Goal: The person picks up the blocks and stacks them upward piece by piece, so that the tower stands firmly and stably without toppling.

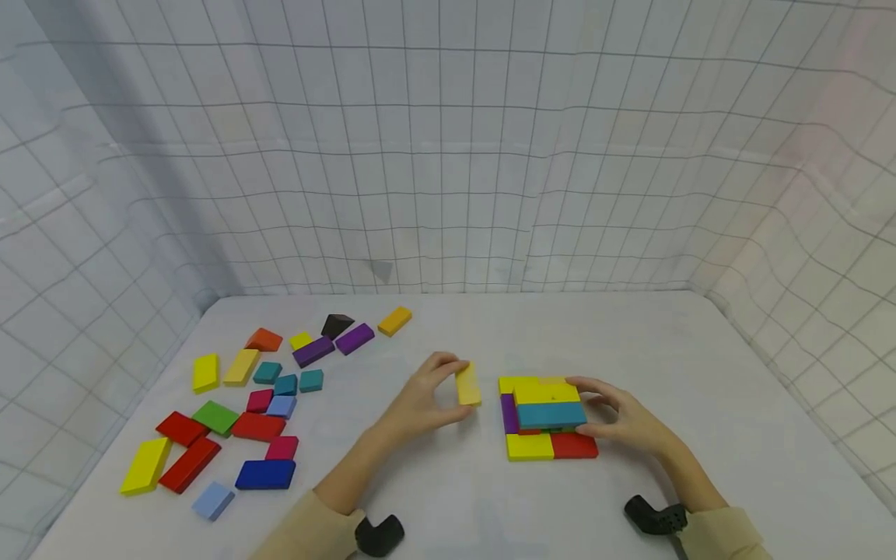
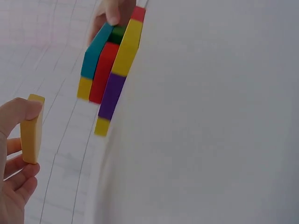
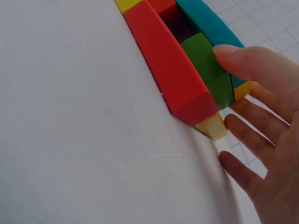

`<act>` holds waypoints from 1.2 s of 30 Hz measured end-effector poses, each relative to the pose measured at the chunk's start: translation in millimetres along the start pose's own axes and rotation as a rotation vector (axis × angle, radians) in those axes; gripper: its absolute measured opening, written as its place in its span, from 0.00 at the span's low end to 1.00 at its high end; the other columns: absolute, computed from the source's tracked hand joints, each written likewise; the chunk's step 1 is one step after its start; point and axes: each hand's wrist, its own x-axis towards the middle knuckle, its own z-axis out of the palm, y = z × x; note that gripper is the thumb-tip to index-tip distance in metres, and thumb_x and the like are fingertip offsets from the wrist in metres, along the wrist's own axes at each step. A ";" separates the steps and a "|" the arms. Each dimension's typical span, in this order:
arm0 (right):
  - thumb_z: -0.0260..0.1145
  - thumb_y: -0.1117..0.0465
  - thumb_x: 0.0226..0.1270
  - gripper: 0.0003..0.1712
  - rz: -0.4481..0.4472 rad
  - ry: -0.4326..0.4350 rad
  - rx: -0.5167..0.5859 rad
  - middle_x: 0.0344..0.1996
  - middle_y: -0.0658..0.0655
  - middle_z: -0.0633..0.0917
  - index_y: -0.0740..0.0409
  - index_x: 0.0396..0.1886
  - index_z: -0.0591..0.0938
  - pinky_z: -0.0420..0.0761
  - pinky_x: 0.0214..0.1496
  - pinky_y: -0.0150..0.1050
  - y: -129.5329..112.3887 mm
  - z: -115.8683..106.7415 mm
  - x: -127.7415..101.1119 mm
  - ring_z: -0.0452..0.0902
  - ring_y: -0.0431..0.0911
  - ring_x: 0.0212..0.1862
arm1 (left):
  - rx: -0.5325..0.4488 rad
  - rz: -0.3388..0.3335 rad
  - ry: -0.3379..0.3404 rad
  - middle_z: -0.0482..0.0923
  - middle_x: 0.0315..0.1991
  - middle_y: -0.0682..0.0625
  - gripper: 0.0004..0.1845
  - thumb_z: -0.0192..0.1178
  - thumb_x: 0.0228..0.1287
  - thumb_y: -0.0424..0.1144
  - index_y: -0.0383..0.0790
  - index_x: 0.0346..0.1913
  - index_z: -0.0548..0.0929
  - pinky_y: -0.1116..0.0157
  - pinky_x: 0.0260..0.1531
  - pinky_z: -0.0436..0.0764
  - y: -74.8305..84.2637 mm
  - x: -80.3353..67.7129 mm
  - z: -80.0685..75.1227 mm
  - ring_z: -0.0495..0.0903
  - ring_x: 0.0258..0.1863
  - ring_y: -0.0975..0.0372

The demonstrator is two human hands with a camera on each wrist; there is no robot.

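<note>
My left hand [image 1: 418, 400] pinches a pale yellow block [image 1: 468, 385] between thumb and fingers, held left of a stack of coloured blocks. In the left wrist view the same yellow block [image 2: 32, 130] stands on edge in the grip. My right hand [image 1: 628, 420] is at the stack's right end, its thumb on the front side and index finger at the back. Topmost lie a teal block [image 1: 551, 414] and a yellow block [image 1: 546, 393]. Under them are a red block [image 3: 161, 60], a purple block [image 1: 509, 414] and a green block [image 3: 202, 56]. The right thumb touches the teal block's edge.
Loose blocks lie over the table's left side, among them a dark blue block [image 1: 265, 474], a red block [image 1: 190, 465] and a light blue block [image 1: 213, 501]. Farther back are purple blocks [image 1: 355, 338] and a black wedge [image 1: 337, 325]. A grid-patterned curtain [image 1: 448, 155] surrounds the table.
</note>
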 end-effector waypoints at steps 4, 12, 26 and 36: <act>0.70 0.59 0.53 0.35 -0.019 -0.001 -0.010 0.60 0.56 0.71 0.54 0.62 0.69 0.71 0.57 0.41 -0.8 0.3 0.5 0.63 0.36 0.59 | -0.041 0.058 -0.047 0.68 0.52 0.47 0.30 0.69 0.49 0.40 0.35 0.57 0.74 0.66 0.54 0.72 16.2 18.3 29.4 0.70 0.50 0.60; 0.70 0.60 0.53 0.34 -0.016 -0.002 -0.012 0.60 0.55 0.72 0.54 0.62 0.69 0.70 0.57 0.46 -4.1 -0.1 1.2 0.64 0.35 0.59 | -0.052 0.114 -0.116 0.66 0.54 0.48 0.31 0.67 0.52 0.43 0.35 0.58 0.72 0.71 0.53 0.71 32.0 37.4 65.1 0.70 0.49 0.61; 0.70 0.61 0.53 0.34 -0.024 0.001 -0.004 0.58 0.56 0.73 0.55 0.61 0.69 0.71 0.57 0.46 -1.8 -0.5 0.6 0.64 0.32 0.58 | 0.107 0.094 -0.168 0.67 0.55 0.50 0.31 0.64 0.54 0.50 0.38 0.58 0.73 0.75 0.52 0.70 44.5 49.1 89.0 0.70 0.50 0.63; 0.71 0.62 0.52 0.35 -0.063 0.003 -0.005 0.58 0.57 0.73 0.56 0.61 0.69 0.72 0.56 0.43 -4.3 -1.2 0.3 0.63 0.31 0.58 | 0.113 0.068 -0.178 0.67 0.56 0.50 0.32 0.64 0.55 0.52 0.39 0.60 0.71 0.74 0.53 0.70 44.3 50.6 92.3 0.69 0.51 0.63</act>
